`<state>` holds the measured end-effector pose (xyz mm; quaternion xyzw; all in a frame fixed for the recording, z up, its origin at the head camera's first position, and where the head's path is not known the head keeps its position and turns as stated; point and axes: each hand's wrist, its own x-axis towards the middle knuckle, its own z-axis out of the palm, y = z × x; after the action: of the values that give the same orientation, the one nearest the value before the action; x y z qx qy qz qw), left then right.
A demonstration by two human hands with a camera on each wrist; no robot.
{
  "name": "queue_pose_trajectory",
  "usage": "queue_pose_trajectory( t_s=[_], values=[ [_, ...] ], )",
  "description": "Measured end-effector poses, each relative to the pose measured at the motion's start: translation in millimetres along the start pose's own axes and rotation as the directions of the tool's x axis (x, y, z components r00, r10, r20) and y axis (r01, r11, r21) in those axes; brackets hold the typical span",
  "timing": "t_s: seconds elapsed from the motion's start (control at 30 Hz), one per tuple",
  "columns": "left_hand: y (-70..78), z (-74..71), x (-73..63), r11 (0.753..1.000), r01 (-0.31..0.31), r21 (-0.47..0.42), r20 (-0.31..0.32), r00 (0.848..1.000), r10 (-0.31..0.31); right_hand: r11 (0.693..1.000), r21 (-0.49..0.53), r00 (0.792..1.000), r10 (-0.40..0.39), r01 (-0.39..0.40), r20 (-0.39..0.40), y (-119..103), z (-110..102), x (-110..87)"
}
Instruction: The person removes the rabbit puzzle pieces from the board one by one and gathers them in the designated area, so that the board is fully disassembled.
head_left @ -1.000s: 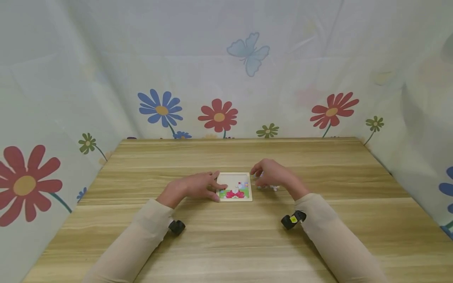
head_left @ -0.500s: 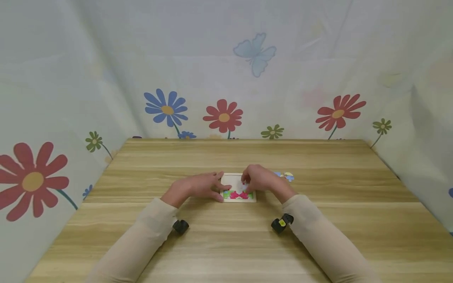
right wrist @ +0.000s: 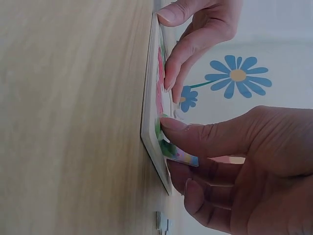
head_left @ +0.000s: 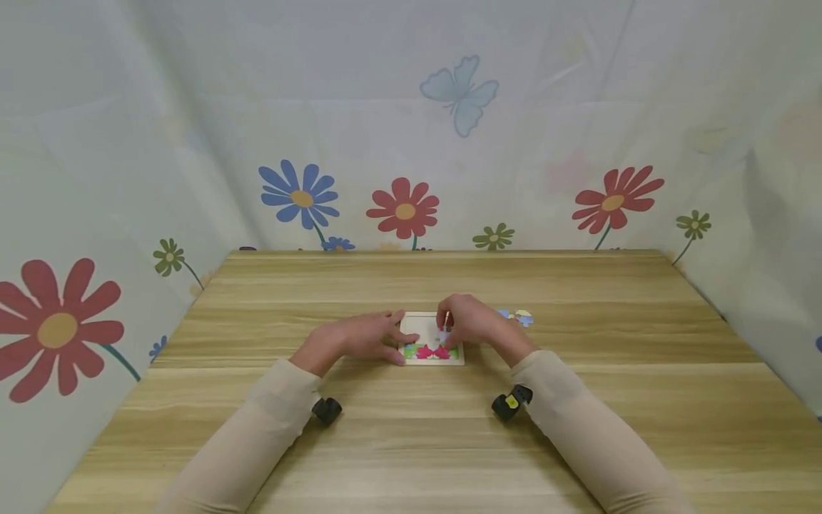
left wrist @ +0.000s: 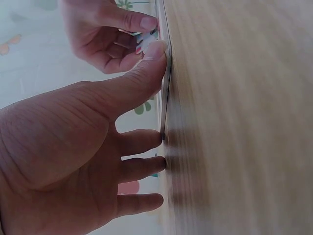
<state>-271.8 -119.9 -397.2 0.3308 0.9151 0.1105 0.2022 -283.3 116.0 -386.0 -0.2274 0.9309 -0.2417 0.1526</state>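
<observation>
A small jigsaw puzzle tray [head_left: 429,363] with a pale rim lies flat on the table. Its near part bears fitted pieces with a pink and green picture; farther back the bare pale base shows. My left hand [head_left: 359,337] rests at the tray's left side, thumb on the near corner and index finger reaching over the picture. Over the right side of the tray, my right hand [head_left: 478,321] pinches a puzzle piece [right wrist: 182,155] between thumb and fingers. This piece, with blue, green and pinkish colours, is tilted up, close over the board in the right wrist view.
Several loose puzzle pieces [head_left: 521,317] lie on the wooden table [head_left: 411,442] behind and right of the right hand. A curtain [head_left: 359,107] printed with flowers and a butterfly surrounds the table's back and sides.
My right hand has come left from the loose pieces to over the tray, bringing a puzzle piece with it. My left hand keeps its place on the tray.
</observation>
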Motion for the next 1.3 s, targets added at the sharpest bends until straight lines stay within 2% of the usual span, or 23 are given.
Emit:
queue_pose_trajectory(
  t_s=[0.2,0.43,0.57,0.77,1.0,1.3],
  values=[
    [0.3,-1.0,1.0,1.0,-0.009,-0.003,0.007,1.0,0.009,0.998,-0.002,0.998,-0.069,0.069,0.015,1,-4,-1.8],
    [1.7,-0.2,-1.3,1.0,-0.018,-0.014,0.005,1.0,0.018,0.998,0.031,0.997,-0.063,0.061,0.036,2,-8,-5.0],
    [2.5,-1.7,-2.4,1.0,-0.015,-0.009,0.002,1.0,0.015,0.996,0.077,0.998,-0.057,0.054,0.04,3,-11,-5.0],
    [3.4,-2.3,-3.4,1.0,-0.003,-0.013,0.003,1.0,0.003,0.979,0.178,0.995,-0.101,0.1,-0.002,11,-13,-4.2],
    [3.1,-1.9,-2.2,1.0,0.005,-0.011,0.005,1.0,-0.005,0.942,0.329,0.998,-0.061,0.067,-0.028,14,-13,-3.8],
    [2.5,-1.9,-1.7,1.0,0.008,-0.021,0.009,1.0,-0.008,0.941,0.332,0.998,-0.059,0.063,-0.022,18,-17,-6.3]
  ],
)
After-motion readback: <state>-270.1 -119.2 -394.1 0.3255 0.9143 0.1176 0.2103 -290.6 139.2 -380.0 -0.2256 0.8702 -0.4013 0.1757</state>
